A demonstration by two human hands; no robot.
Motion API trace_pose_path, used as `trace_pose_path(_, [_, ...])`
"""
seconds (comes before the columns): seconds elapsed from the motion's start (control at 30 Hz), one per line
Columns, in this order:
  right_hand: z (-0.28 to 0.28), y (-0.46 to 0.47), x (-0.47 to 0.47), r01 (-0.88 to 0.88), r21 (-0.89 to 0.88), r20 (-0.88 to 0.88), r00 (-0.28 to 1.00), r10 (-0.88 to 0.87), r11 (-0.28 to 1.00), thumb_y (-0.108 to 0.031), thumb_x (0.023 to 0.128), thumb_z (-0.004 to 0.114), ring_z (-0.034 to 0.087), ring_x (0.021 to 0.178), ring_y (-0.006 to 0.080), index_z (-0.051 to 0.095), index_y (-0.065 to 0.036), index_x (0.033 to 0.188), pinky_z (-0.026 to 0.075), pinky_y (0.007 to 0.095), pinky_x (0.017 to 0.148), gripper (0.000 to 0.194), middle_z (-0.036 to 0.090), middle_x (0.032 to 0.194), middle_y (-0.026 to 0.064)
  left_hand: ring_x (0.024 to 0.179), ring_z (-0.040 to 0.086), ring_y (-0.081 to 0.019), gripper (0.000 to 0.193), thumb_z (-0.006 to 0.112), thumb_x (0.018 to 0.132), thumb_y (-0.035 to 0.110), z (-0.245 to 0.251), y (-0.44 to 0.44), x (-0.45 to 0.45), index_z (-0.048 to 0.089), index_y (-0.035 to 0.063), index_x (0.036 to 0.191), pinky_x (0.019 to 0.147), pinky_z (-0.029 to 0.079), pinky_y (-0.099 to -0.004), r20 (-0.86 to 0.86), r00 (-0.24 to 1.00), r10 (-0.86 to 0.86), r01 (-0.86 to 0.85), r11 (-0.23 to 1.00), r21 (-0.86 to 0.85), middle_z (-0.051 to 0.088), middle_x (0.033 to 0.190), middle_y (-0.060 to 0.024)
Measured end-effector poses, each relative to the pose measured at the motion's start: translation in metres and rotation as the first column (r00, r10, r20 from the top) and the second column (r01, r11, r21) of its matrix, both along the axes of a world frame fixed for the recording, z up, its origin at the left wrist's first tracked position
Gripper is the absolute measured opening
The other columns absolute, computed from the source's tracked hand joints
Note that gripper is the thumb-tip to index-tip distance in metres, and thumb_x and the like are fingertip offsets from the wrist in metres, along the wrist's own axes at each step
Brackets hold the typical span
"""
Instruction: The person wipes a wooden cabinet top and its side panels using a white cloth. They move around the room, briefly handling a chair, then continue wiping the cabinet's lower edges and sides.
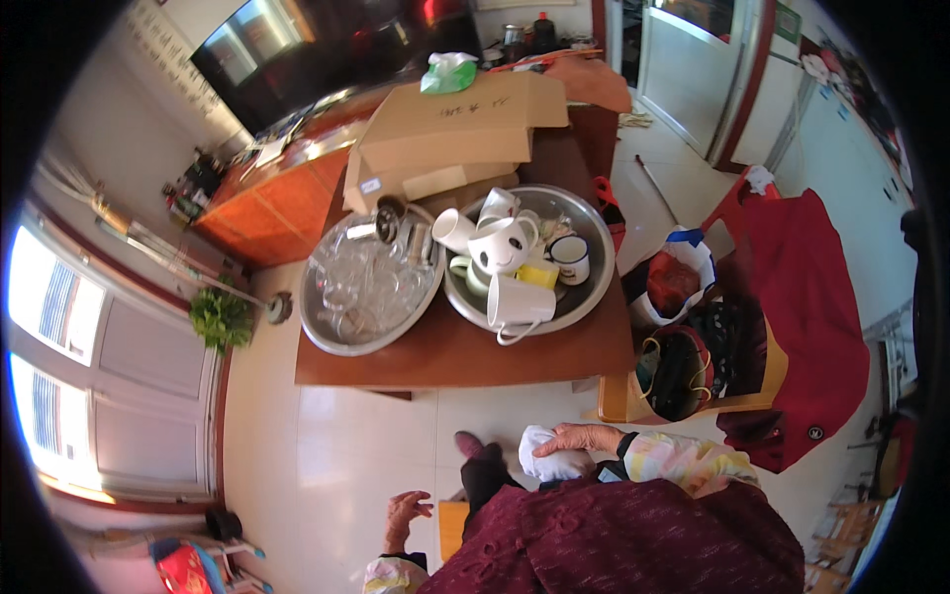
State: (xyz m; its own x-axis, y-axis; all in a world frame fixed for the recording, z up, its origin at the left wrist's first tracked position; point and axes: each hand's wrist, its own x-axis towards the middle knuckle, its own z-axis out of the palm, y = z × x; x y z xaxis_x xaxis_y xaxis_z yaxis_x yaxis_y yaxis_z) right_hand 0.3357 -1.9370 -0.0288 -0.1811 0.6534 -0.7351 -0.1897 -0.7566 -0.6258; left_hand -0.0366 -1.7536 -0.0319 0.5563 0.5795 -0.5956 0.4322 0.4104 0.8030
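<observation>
In my right hand [582, 438] is a bunched white cloth [548, 458], held near my lap. My left hand [407, 514] hangs free at the lower left with its fingers apart. Before me on a brown table [460, 367] stand two metal basins. The left metal basin [332, 343] is full of clear glassware [364, 278]. White mugs fill much of the right metal basin [597, 297]: one lies tilted over the near rim [521, 301], another bears a panda face [499, 245]. A yellow cup [537, 273] and a blue-rimmed enamel mug [570, 258] sit beside them.
An open cardboard box [453, 122] stands behind the basins, a green and white plastic bag [448, 73] on top. At right are a chair draped with a dark red garment [805, 319] and bags, one a white bag [705, 278]. A leafy plant [221, 315] is left of the table.
</observation>
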Motion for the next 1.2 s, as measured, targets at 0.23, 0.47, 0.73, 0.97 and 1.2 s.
trace_pose_path(0.23, [-0.013,0.052,-0.008,0.293,-0.148,-0.063,0.95,-0.305,0.945,-0.042,0.067,0.07,0.057,0.084,0.0189,0.057,-0.001,0.106,0.045,0.032,0.07,0.058,0.06,0.098,0.0122,0.092,0.06,-0.0241,0.041,0.041,0.088,0.042,-0.042,0.032,0.055,0.062,0.0082,0.098,0.075,0.046,-0.0366,-0.179,0.893,-0.414,0.419,0.908,-0.008,0.065,0.093,-0.0082])
trace_pose_path(0.47, [-0.044,0.107,-0.062,0.388,-0.01,0.089,0.918,-0.386,0.921,-0.045,0.07,0.065,0.054,0.092,0.021,0.056,0.0,0.111,0.041,0.0308,0.082,0.062,0.06,0.101,0.0136,0.097,0.055,-0.034,0.035,0.048,0.082,0.038,-0.067,0.128,0.045,0.063,0.0107,0.098,0.083,0.043,-0.0394,-0.411,0.45,-0.793,0.891,0.428,0.149,0.06,0.101,-0.0164])
trace_pose_path(0.73, [-0.087,0.105,-0.142,0.731,-0.342,-0.23,0.544,-0.807,0.59,-0.037,0.074,0.066,0.058,0.085,0.018,0.058,-0.001,0.107,0.047,0.0326,0.072,0.05,0.06,0.097,0.0103,0.092,0.057,-0.0334,0.031,0.054,0.079,0.033,-0.027,0.187,0.09,0.063,0.0086,0.096,0.079,0.045,-0.0389,-0.293,-0.115,-0.949,0.991,-0.09,-0.1,0.061,0.098,-0.0159])
trace_pose_path(0.97, [-0.144,0.078,-0.159,0.801,-0.552,-0.253,0.102,-0.962,0.23,-0.04,0.074,0.067,0.06,0.085,0.0203,0.056,0.002,0.106,0.049,0.0337,0.072,0.053,0.061,0.098,0.0123,0.091,0.058,-0.0324,0.033,0.054,0.078,0.029,-0.08,0.164,0.136,0.06,0.0053,0.1,0.077,0.045,-0.0377,-0.01,-0.255,-0.967,0.948,-0.248,-0.197,0.061,0.097,-0.0166])
trace_pose_path(1.2, [-0.23,0.074,-0.153,0.916,-0.382,-0.119,0.085,-0.989,0.125,-0.037,0.071,0.068,0.062,0.075,0.0205,0.057,0.003,0.103,0.05,0.0318,0.066,0.052,0.063,0.088,0.0115,0.093,0.057,-0.0244,0.039,0.054,0.081,0.027,-0.216,0.114,0.159,0.053,0.0031,0.112,0.082,0.044,-0.0329,-0.113,-0.452,-0.885,0.869,-0.408,-0.279,0.059,0.103,-0.013])
